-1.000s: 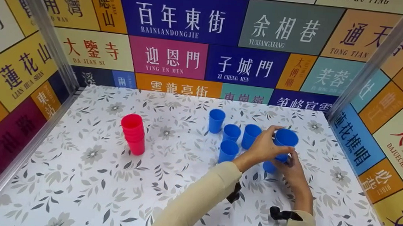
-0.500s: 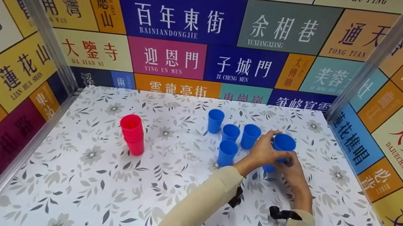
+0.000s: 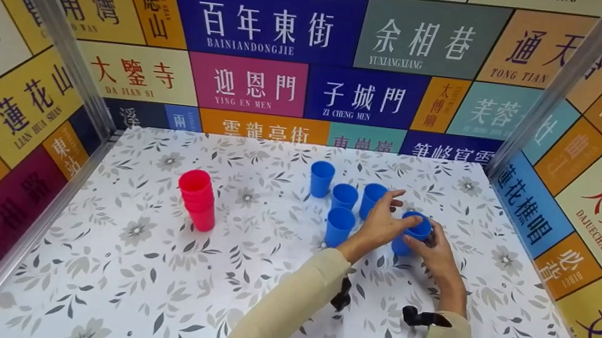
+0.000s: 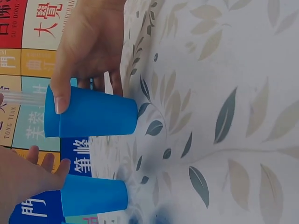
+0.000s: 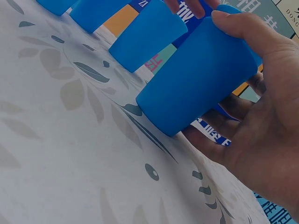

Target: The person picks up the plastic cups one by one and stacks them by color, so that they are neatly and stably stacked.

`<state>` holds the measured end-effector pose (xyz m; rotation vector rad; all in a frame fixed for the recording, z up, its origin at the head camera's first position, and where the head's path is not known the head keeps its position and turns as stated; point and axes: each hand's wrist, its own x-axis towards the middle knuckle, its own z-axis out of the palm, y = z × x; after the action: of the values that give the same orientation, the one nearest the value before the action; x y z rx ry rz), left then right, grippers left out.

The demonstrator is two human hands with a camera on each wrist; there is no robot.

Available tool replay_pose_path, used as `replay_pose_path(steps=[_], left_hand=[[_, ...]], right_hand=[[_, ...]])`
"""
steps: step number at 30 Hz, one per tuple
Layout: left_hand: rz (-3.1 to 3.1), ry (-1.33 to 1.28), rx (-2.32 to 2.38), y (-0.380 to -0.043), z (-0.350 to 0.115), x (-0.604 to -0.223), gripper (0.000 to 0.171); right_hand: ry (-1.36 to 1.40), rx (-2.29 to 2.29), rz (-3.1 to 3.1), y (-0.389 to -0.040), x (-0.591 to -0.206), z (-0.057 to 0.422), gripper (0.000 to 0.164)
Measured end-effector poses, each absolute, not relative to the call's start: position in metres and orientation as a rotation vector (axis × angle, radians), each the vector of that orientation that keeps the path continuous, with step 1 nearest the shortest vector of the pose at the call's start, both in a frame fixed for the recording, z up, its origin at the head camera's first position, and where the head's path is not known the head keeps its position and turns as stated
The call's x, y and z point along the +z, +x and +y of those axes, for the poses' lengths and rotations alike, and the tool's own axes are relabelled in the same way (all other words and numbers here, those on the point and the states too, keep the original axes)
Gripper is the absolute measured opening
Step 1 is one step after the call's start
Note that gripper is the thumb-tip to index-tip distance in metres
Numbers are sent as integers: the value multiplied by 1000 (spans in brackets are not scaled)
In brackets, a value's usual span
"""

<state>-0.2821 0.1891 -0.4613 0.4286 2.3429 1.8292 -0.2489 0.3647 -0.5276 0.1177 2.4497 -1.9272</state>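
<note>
Two nested blue cups [image 3: 402, 248] stand upright on the right part of the table. My right hand [image 3: 440, 256] grips them from the right, with its thumb near the rim. In the right wrist view the fingers wrap round the far side of the nested cups [image 5: 196, 77]. My left hand [image 3: 379, 227] is just left of the stack, its fingers extended and holding nothing. The left wrist view shows a gap between this hand [image 4: 28, 179] and the nested cups [image 4: 100, 112]. Below the hand there stands another blue cup [image 4: 96, 196].
Several single blue cups stand upright to the left, including a rear one [image 3: 322, 179] and a front one [image 3: 339, 228]. A stack of red cups [image 3: 198, 200] stands farther left. The table has a floral cover [image 3: 254, 298], with sign-printed panels [image 3: 266, 20] around it.
The upper blue cup has come down into the lower one. My left hand has let go of it and drawn away to the left, while my right hand keeps its grip.
</note>
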Motion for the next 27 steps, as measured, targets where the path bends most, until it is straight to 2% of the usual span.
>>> replay_pose_path(steps=[13,19,27], left_hand=[[2294,531,1897,-288,151,-460,57],[2304,645,2028,-292,135,-460,48],[2440,852,1989,-288,109,-461,46]], right_hand=[[106,-1875,2518,-249,-525,363,83],[120,-1877,2514,-250,-523,364,84],[128,-1906,2475,-251,-524,362,83]])
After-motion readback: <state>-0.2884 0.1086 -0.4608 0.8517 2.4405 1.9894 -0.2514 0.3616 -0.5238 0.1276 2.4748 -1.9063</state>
